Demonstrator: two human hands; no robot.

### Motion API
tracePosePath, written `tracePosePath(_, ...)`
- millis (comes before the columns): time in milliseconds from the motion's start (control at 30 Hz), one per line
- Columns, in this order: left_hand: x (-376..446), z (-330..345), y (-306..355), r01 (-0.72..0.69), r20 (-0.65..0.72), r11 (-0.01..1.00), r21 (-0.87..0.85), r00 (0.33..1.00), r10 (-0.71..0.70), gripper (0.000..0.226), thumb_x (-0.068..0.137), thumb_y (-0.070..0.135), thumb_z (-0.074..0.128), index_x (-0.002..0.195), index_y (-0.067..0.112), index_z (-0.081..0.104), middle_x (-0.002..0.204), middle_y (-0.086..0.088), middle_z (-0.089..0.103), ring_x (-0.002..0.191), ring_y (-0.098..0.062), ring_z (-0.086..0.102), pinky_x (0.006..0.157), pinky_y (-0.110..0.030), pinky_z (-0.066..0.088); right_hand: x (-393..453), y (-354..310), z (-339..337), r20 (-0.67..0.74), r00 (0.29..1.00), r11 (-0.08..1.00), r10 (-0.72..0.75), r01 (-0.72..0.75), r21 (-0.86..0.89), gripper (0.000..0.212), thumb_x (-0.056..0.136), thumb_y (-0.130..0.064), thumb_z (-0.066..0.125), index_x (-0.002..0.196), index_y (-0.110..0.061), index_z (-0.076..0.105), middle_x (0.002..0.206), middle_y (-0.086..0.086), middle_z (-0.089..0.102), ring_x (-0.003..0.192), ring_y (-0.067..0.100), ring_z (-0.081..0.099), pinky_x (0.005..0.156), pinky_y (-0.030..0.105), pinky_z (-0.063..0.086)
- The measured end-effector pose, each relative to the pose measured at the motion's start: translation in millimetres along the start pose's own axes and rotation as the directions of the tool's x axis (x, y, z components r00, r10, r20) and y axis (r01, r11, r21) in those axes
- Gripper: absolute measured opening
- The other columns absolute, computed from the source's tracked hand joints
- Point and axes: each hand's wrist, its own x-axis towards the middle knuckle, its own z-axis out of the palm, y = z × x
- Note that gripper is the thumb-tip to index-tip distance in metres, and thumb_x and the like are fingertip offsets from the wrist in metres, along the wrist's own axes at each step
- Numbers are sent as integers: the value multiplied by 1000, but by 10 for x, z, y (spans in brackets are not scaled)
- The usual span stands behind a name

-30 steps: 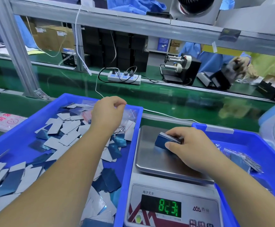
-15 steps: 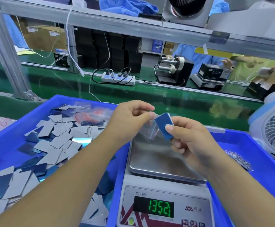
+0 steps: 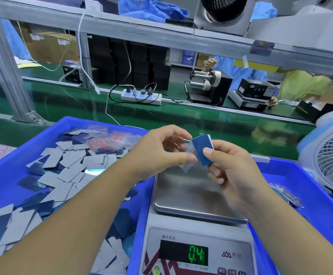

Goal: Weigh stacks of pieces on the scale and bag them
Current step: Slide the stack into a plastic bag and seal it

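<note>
1. Right hand (image 3: 235,171) pinches a blue stack of pieces (image 3: 202,149) above the scale (image 3: 193,197);
2. Left hand (image 3: 159,153) pinches a clear bag (image 3: 188,158) touching the stack.

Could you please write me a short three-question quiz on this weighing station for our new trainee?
1. True or false: the stack of blue pieces is lying on the scale's steel pan.
2. Which hand holds the small clear bag?
A) the left hand
B) the right hand
C) neither
3. Fill in the blank: the loose pieces lie in the blue bin to the ___ of the scale.

Key
1. False: the right hand pinches the stack in the air above the pan, which has nothing on it.
2. A: the left hand's fingers pinch the bag beside the stack.
3. left
</note>
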Motion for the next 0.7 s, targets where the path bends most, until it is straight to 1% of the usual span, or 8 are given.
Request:
tracePosePath(100,11,-13,-46,-18,12,995,93,1000,17,35,76,8,82,101,29,69,81,12,66,71,-5,59,66,-13,46,0,2,-7,-2,1000,1000,-13,13,-6,15,91,-2,58,100,-4,70,79,11,61,46,10,32,41,21,25)
tracePosePath(200,23,-47,-79,10,-31,994,107,999,-7,34,85,0,67,103,29,66,76,10,66,66,-6,57,63,-13,44,-3,-4,-17,-9,999,999,-32,32,-31,15,91,-1,60,102,-3,69,78,10,61,46,11,33,41,21,27)
tracePosePath(333,6,-52,-69,37,11,987,158,999,-39,43,80,7,48,107,37,63,75,11,67,66,-7,67,64,-18,47,-15,-20,-17,-15,997,996,-71,70,-49,15,91,1,59,102,-4,69,74,9,58,46,12,33,42,22,27)
tracePosePath(433,-8,-18,-54,30,46,978,206,998,-40,43,73,16,43,100,36,69,72,11,67,63,-12,63,66,-30,50,-22,-37,-3,-19,996,995,-84,83,-59,16,90,2,59,100,-6,70,74,10,57,46,12,32,43,22,26)
tracePosePath(533,7,-9,-65,102,59,991,88,992,-107,42,68,16,38,89,31,70,75,8,71,73,-18,72,65,-32,52,-28,-51,4,-14,998,996,-68,67,-57,16,90,1,59,99,-5,70,75,10,59,47,12,33,43,22,26)
tracePosePath(600,13,-16,-69,101,81,994,45,991,-104,32,72,23,44,88,31,70,76,8,72,75,-17,73,64,-26,51,-34,-59,9,-9,998,996,-65,64,-68,16,90,1,59,99,-5,70,75,9,60,47,12,33,42,22,27)
tracePosePath(667,8,-25,-83,54,92,996,73,994,-61,20,75,42,60,92,36,69,79,7,73,77,-14,72,69,-28,55,-40,-68,14,-5,998,995,-64,63,-77,17,90,1,58,99,-6,70,75,7,62,47,12,33,43,21,27)
tracePosePath(700,1,-26,-98,39,91,995,97,995,-48,23,72,49,66,93,39,67,80,7,73,77,-14,72,74,-32,57,-42,-72,12,-3,998,995,-65,64,-82,17,90,1,58,98,-7,71,74,7,62,48,12,33,43,22,27)
